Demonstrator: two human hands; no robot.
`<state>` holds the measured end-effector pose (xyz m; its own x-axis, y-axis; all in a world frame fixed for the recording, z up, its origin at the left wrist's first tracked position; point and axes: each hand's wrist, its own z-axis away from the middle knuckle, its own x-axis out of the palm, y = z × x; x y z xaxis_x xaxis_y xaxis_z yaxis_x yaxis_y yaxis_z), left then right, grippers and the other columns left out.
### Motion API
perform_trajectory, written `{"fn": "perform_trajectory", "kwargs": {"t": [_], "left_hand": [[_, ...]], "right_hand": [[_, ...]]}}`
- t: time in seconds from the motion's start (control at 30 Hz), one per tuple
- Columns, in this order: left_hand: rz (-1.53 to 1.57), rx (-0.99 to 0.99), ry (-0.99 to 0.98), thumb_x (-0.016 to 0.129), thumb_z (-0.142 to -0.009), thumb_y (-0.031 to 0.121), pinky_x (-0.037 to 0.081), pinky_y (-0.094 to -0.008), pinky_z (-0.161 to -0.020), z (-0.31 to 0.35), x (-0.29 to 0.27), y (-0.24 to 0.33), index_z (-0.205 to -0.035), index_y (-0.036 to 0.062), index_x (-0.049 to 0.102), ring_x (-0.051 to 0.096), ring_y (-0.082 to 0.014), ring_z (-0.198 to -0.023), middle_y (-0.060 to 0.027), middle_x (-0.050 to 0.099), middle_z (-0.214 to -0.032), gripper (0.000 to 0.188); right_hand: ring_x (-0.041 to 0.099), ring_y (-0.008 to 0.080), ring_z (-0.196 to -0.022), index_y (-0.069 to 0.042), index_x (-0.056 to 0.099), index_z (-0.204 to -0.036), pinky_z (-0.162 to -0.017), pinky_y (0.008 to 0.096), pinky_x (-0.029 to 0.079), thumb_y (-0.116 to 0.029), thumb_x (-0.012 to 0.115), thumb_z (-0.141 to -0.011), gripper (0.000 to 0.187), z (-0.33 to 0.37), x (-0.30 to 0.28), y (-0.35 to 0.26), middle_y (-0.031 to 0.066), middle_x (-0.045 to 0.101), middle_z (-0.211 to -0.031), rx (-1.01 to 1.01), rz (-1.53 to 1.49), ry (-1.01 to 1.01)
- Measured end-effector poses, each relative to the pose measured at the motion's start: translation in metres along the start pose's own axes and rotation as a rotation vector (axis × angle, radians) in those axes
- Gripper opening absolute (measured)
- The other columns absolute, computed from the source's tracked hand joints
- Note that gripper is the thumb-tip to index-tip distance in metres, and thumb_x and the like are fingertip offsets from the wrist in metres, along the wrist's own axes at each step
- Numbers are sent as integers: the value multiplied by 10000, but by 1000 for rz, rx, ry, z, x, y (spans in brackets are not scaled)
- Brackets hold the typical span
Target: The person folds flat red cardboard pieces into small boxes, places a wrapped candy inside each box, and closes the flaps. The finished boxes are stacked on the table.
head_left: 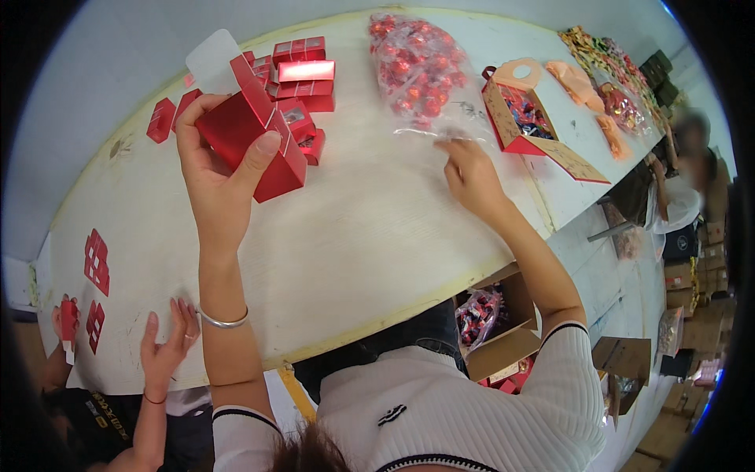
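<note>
L hand (216, 169), upper left of frame, held a red box (236, 130) up over the worktop (377, 220). Its fingers were closed round the box, thumb on the near side, the rest wrapped round the far L side. Box was tilted, w/ its flaps standing open at the top, one showing a white inner face. A silver bangle (224, 321) sat on the L wrist.

R hand (476, 177), just R of upper ctr, was at the btm edge of a clear bag (417, 67) of shiny red balls. Its fingers were half curled w/ a narrow gap; can't tell if they pinched the plastic.

More small red boxes (307, 86) were grouped behind the held one, upper L. R of the bag, upper R, an open patterned carton (578, 161) w/ a handle held small wrapped pcs. Peach pouches (574, 82) lay beyond it, nr a colourful pile (609, 59).

Lower L, a co-worker's hand (169, 338) was spread over the worktop, the other gripping a small red pack (69, 318); flat red pcs (96, 263) lay nearby.
</note>
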<state>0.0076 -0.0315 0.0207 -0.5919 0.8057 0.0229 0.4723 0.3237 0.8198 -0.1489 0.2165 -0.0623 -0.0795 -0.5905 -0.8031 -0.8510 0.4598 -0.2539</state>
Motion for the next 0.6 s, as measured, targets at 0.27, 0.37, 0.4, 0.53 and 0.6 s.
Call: {"fn": "perform_trajectory", "kwargs": {"t": [0.27, 0.37, 0.4, 0.53, 0.6], "left_hand": [[-216, -293, -447, 789, -640, 172, 486, -291, -719, 80, 15, 3, -1097, 77, 433, 509, -162, -954, -65, 487, -1061, 587], [-220, -377, -415, 791, -641, 159, 463, -297, -780, 117, -5, 10, -1116, 71, 407, 494, -165, -953, -75, 468, -1060, 617], [-223, -390, -365, 788, -644, 164, 472, -294, -754, 128, -12, 13, -1102, 74, 419, 499, -171, -942, -79, 472, -1065, 595], [-139, -410, -171, 771, -664, 125, 462, -283, -773, 165, -33, 9, -1098, 65, 416, 497, -158, -922, -82, 471, -1041, 563], [-89, -465, -76, 762, -673, 99, 451, -282, -797, 174, -39, 9, -1113, 54, 403, 495, -153, -922, -84, 465, -1023, 569]], "right_hand": [[444, 370, -1074, -70, 435, -1216, -889, 433, 378, -397, 652, -727, 628, -122, 29, 95, 221, 442, -1138, 210, -82, 218], [478, 346, -1054, -40, 480, -1152, -854, 429, 403, -436, 654, -721, 610, -134, 38, 77, 215, 476, -1122, 339, 105, 171], [495, 333, -1042, -21, 500, -1121, -839, 429, 415, -445, 650, -724, 600, -133, 39, 61, 210, 492, -1117, 383, 206, 136], [530, 336, -983, -36, 502, -1121, -811, 433, 430, -439, 639, -730, 577, -102, 87, -5, 201, 545, -1040, 345, -193, -23], [560, 324, -911, -54, 509, -1117, -784, 414, 445, -417, 616, -756, 523, -84, 109, -53, 183, 585, -948, 179, -89, 49]]}}
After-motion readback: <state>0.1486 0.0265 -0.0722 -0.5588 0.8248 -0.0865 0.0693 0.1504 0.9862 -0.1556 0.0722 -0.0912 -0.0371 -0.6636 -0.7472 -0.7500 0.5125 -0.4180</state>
